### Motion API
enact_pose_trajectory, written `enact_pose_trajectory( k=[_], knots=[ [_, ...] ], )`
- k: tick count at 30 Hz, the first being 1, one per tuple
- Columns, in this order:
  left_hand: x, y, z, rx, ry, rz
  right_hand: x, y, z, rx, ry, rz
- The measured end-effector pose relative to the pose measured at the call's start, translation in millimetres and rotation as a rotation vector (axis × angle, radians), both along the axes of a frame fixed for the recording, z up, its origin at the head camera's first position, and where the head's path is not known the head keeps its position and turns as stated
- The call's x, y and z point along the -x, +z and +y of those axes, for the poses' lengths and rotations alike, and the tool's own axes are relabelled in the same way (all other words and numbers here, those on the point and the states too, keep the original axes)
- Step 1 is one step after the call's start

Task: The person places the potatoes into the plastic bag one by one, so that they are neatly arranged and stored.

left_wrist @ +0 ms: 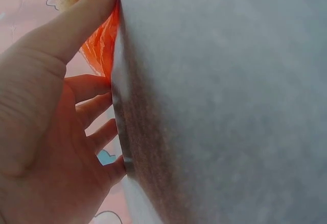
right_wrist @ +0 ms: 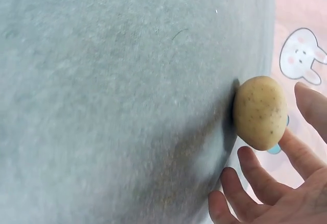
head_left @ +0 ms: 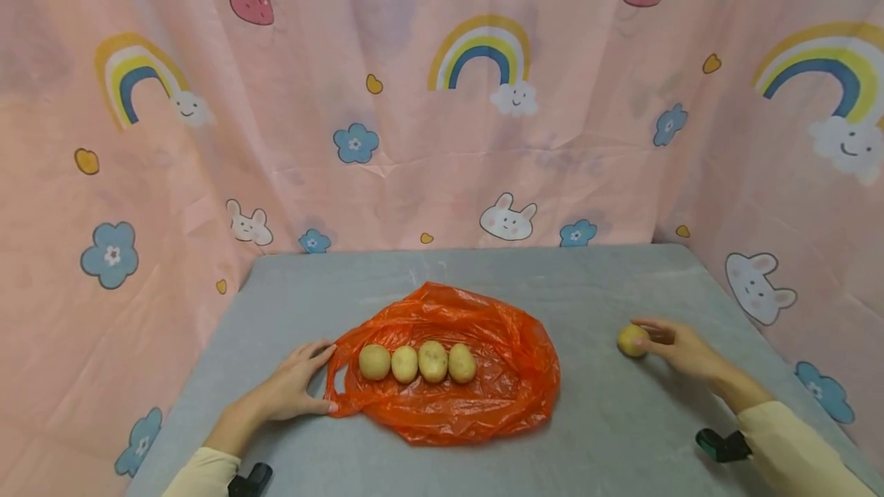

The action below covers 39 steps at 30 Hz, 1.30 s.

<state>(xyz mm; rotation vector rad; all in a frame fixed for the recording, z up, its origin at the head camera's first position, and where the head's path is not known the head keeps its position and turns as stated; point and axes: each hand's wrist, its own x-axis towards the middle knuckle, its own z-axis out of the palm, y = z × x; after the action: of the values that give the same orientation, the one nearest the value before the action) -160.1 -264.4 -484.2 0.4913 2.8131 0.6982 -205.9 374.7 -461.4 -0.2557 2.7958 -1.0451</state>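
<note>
An orange plastic bag [head_left: 514, 374] lies flat on the table, its handle side to the left. Several potatoes [head_left: 433, 362] sit in a row on it. My left hand [head_left: 290, 386] rests at the bag's left edge, thumb and fingers spread and touching the handles. Off to the right, a lone potato [head_left: 629, 340] lies on the table, and my right hand [head_left: 691, 351] reaches it from the right. In the right wrist view this speckled potato [right_wrist: 260, 113] stands between the spread thumb and fingers; the thumb is apart from it, and the index fingertip meets its lower side.
The grey table [head_left: 587, 290] extends around the bag and between it and the lone potato. A pink printed curtain [head_left: 414, 182] hangs behind the table and along both sides. Dark wrist-worn devices [head_left: 722, 445] show near both sleeves.
</note>
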Motion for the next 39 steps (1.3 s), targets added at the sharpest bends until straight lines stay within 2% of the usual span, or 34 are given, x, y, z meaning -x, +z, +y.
enact_pose_trajectory(
  k=[7,14,20,26,39],
  knots=[
    [-1.0,0.4,-0.1,0.000,0.010,0.001,10.9,-5.9,-8.6,-0.018,0.026,0.023],
    [-2.4,-2.3,2.0,-0.012,0.013,-0.029,15.3,-8.8,-10.3,-0.012,0.104,0.075],
    [-0.7,-0.9,-0.3,-0.005,0.018,-0.021,17.0,-6.7,-11.9,-0.005,0.100,0.078],
    [-0.2,-0.5,-0.5,-0.001,0.013,-0.012,16.3,2.5,-16.1,-0.032,0.069,0.086],
    [-0.7,1.5,0.4,-0.002,-0.003,0.000,9.0,24.6,-36.9,0.036,0.049,0.104]
  ],
)
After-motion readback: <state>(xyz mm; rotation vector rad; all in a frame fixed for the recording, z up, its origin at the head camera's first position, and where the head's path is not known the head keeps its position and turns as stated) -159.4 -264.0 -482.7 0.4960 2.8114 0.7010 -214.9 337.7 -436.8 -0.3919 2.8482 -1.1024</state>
